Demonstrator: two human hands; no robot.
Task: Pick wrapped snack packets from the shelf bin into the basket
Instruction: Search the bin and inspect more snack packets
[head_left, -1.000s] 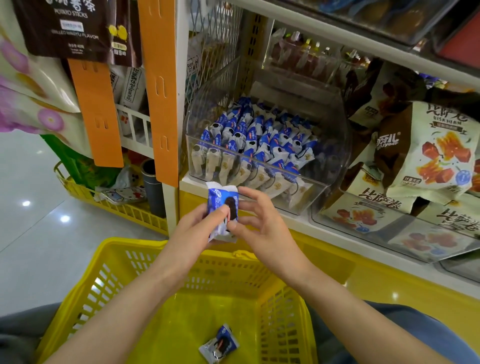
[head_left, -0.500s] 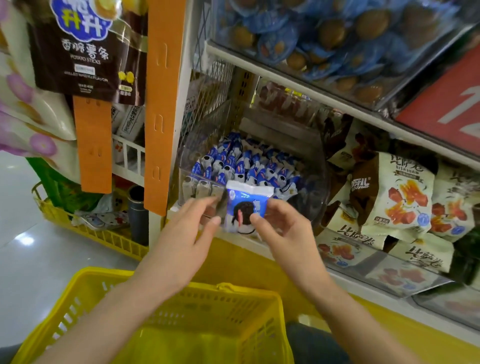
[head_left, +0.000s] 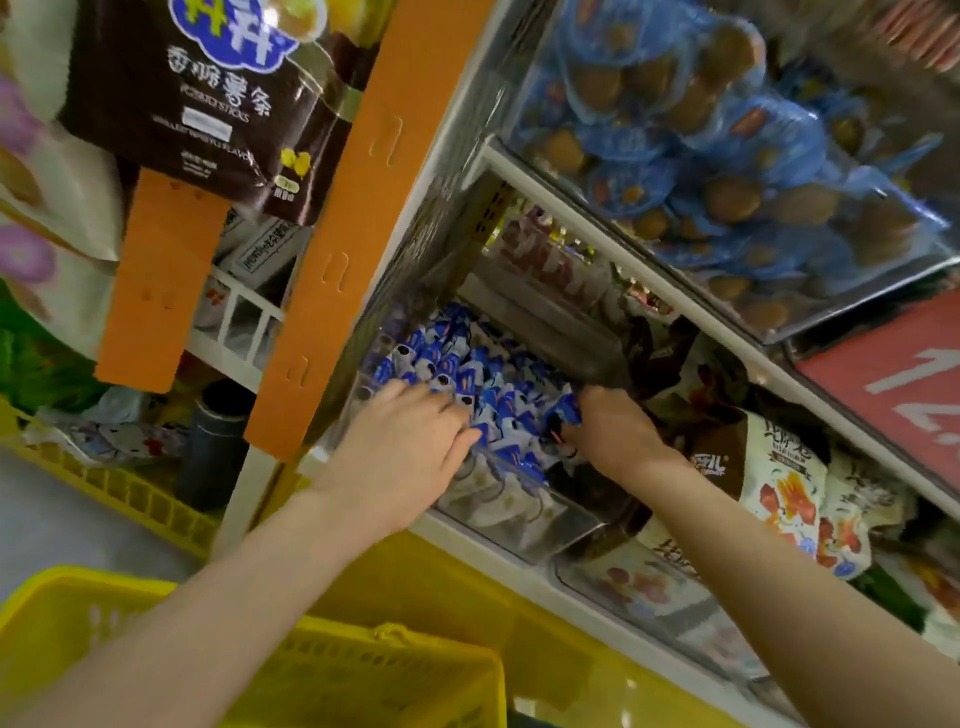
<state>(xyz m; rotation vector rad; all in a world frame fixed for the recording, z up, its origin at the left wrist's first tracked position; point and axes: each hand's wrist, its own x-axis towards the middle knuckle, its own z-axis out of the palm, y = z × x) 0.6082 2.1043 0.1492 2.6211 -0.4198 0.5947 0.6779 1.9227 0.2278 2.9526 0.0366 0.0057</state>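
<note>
The yellow basket (head_left: 426, 647) is sitting low and close to the person, under both arms, and its inside is not showing here. A bit farther up, both hands are reaching into the clear bin (head_left: 519, 514) on the shelf. The left hand (head_left: 410, 447) is lying on top of the blue and white packets (head_left: 467, 374) with its fingers almost straight, touching them but not gripping any that can be seen. The right hand (head_left: 610, 434) seems to be curling its fingers round one packet (head_left: 563, 408) at the right side of the pile, though the picture is blurry there. The packets are sitting tight together in the bin, so it would be good to pinch one by its top edge and lift it straight up. That way the ones beside it are not tumbling over the low front wall. The left hand could be holding the pile down. Beside the bin, bigger snack bags (head_left: 779, 488) are leaning.
</note>
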